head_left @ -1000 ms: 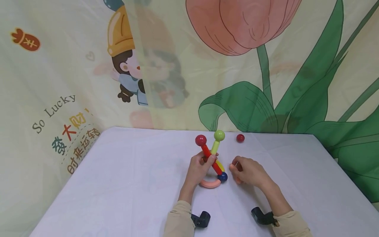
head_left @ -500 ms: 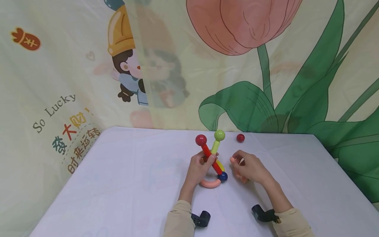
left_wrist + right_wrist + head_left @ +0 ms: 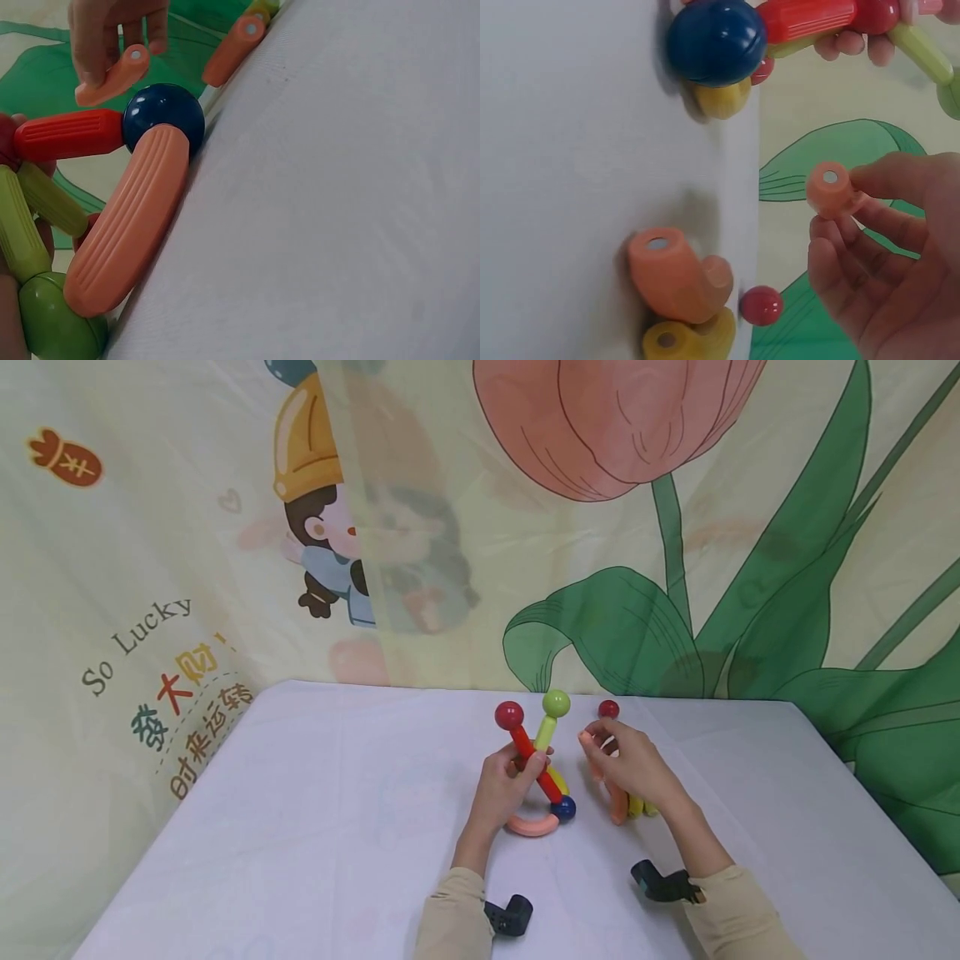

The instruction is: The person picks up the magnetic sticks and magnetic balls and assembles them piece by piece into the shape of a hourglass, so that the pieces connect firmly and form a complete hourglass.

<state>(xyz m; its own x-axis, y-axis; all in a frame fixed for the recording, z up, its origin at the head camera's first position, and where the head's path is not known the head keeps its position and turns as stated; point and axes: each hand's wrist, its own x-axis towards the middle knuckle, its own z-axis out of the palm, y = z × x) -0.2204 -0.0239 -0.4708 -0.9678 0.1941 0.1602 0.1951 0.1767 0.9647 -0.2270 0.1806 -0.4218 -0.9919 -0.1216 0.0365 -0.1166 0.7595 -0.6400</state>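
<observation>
My left hand (image 3: 501, 787) grips a structure of magnetic rods and balls around its middle. A straight red rod (image 3: 551, 787) runs from a red ball (image 3: 508, 716) on top, past the fingers, to a blue ball (image 3: 564, 808). Beside it a light green rod (image 3: 547, 733) carries a green ball (image 3: 556, 703). At the base a curved orange rod (image 3: 131, 225) joins the blue ball, next to the table. To the structure's right, my right hand (image 3: 636, 767) pinches another curved orange rod (image 3: 829, 191) between thumb and fingers, raised off the table and apart from the structure.
Beneath my right hand lie a loose curved orange rod (image 3: 660, 274) and yellow rods (image 3: 636, 807), partly hidden. A loose red ball (image 3: 608, 708) sits near the back edge of the white table (image 3: 337, 827). A printed cloth (image 3: 420, 527) hangs behind.
My right hand has moved away toward the back of the table with the curved orange rod, uncovering loose rods beneath it. My left hand and the structure have stayed put.
</observation>
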